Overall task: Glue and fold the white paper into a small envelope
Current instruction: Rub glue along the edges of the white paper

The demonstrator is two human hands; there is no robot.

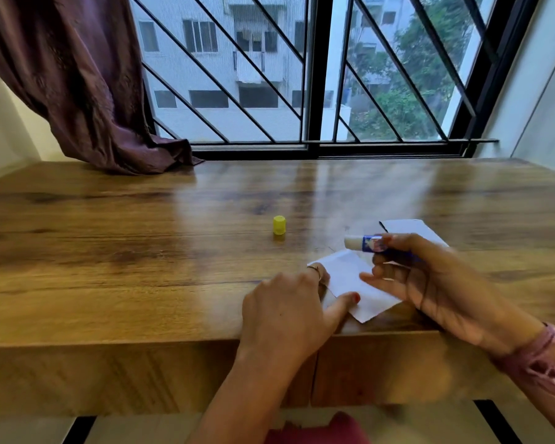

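A white paper (350, 277), partly folded, lies near the front edge of the wooden table (141, 251). My left hand (289, 312) rests on its left side, thumb and a ringed finger pressing the sheet down. My right hand (430, 283) hovers just above the paper's right part and grips an uncapped blue glue stick (366, 243), its white glue tip pointing left. The stick's yellow cap (279, 225) stands upright on the table, off to the left and farther back.
A second white paper (410, 229) lies behind my right hand. A purple curtain (93, 91) drapes onto the table's back left corner. A barred window (302, 75) runs along the back. The table's front edge is right below my hands.
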